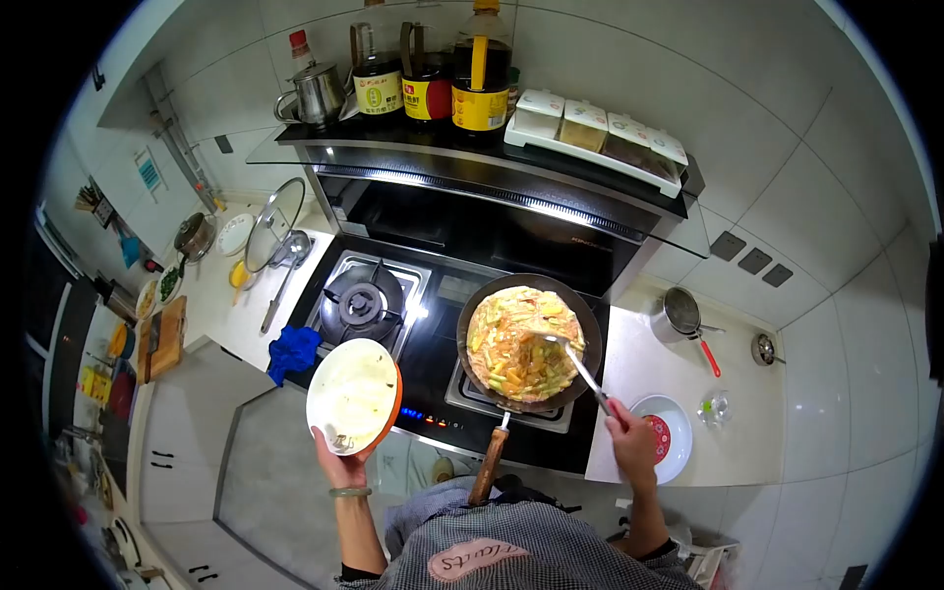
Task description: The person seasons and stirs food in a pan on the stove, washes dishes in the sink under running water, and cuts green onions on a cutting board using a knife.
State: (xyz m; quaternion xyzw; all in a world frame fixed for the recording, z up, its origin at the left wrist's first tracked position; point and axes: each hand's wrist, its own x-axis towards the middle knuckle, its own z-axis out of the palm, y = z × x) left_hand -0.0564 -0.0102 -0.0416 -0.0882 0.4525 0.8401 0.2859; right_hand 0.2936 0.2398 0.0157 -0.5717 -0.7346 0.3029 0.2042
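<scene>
My left hand [336, 454] grips the lower rim of a bowl [351, 395], white inside and orange outside. It is tilted toward the camera, with only a few smears and bits inside. In my right hand [634, 438] is the handle of a spatula [582, 371]; its head dips into the food and is partly hidden. The food [516, 329], yellow and green pieces in an orange-red sauce, fills much of a dark frying pan [587, 339]. This pan stands on the right burner, its wooden handle [489, 464] pointing toward my body.
The left burner [361, 305] bears no pan. A blue cloth [293, 354] lies beside it, near a glass lid [275, 224]. A white bowl [676, 462] and a small pot [678, 315] are at right. Sauce bottles [480, 74] and a spice box [595, 138] line the shelf.
</scene>
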